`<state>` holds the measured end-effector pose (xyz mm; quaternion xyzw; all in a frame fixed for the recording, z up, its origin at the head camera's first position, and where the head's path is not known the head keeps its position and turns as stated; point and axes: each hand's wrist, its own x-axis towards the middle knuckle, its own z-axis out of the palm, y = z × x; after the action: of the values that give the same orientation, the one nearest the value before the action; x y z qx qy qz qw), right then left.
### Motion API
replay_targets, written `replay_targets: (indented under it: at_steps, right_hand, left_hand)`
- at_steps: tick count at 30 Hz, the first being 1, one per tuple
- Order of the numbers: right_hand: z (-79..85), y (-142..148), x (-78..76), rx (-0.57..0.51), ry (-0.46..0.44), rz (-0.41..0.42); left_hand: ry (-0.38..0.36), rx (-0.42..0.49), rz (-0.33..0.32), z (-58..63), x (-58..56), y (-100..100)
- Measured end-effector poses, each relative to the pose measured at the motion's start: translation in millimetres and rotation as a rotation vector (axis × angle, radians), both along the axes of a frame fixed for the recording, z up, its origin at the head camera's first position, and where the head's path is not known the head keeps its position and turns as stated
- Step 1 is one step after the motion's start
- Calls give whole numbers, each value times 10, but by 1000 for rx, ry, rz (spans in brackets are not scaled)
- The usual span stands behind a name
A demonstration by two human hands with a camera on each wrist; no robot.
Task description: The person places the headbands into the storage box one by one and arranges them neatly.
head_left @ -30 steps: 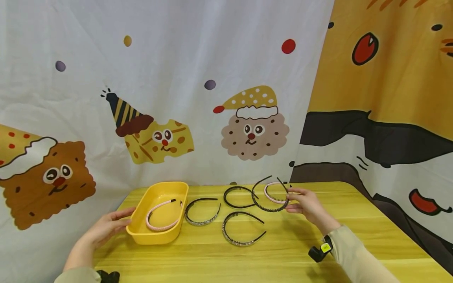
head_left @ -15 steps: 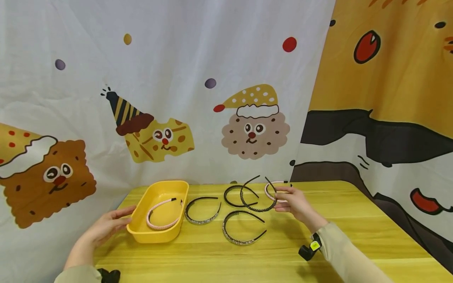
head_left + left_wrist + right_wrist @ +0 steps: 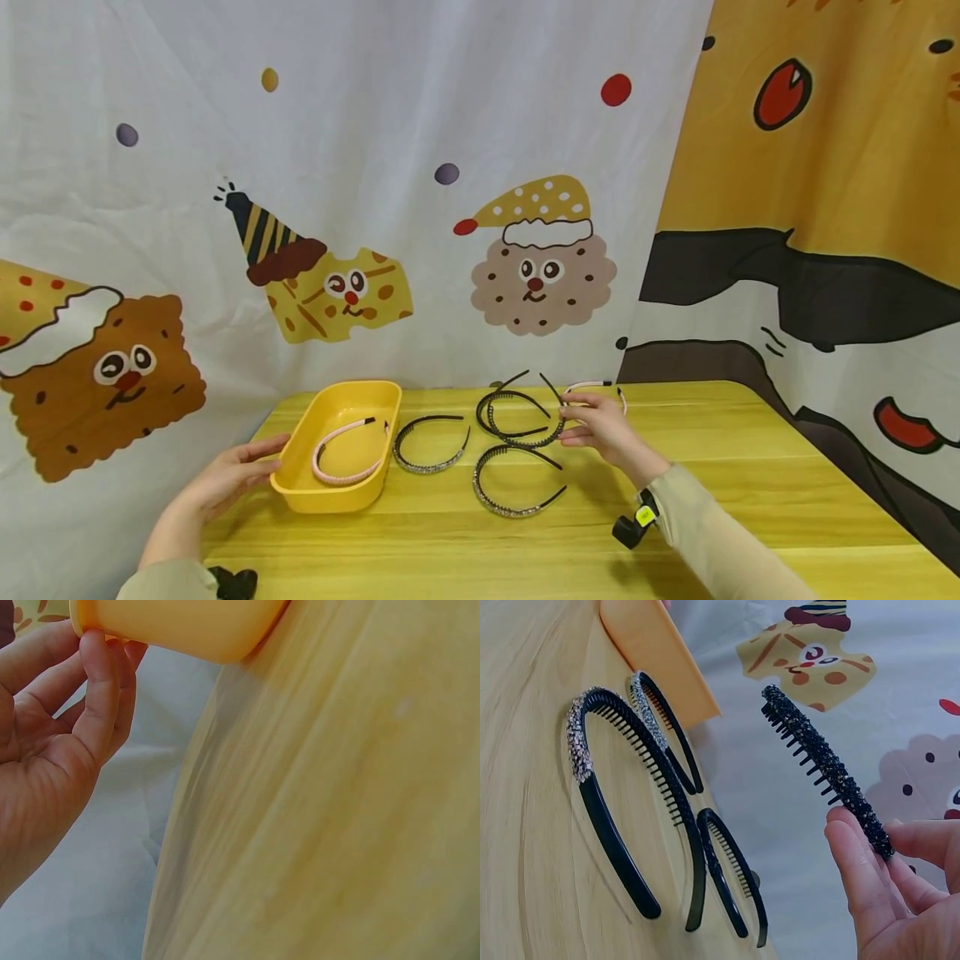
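My right hand pinches a black headband covered in dark glitter, its comb teeth showing in the right wrist view. The headband is raised over the table, its two ends pointing up. At the left, my left hand grips the rim of a yellow plastic basin between thumb and fingers. Inside the basin lies a pink headband. Beside it on the table is a silver-glitter headband. Another glittery headband lies nearer the front, and a plain-looking black headband sits behind the held one.
A second pink headband rests at the back, partly hidden by my right hand. The yellow wood-grain table ends at a cartoon-printed curtain.
My right hand has carried the black glitter headband leftward, until it overlaps the black headband behind it in the head view. My left hand and the basin have stayed in place.
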<state>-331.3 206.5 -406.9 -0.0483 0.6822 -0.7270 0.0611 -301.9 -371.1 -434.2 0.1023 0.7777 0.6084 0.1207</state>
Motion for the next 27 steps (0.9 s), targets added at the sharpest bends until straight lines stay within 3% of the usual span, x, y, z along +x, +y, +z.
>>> replay_targets:
  at_steps: [9, 20, 27]
  right_hand:
    - [8, -124, -24, 0, -3, 5]
    - [-1, -337, -95, -20, -14, 15]
    - [2, -419, -78, -32, -23, 20]
  left_hand:
    - [-26, 3, 27, -14, -14, 9]
    - [-4, 7, 27, 11, 6, -10]
    - [-11, 13, -2, 3, 2, -8]
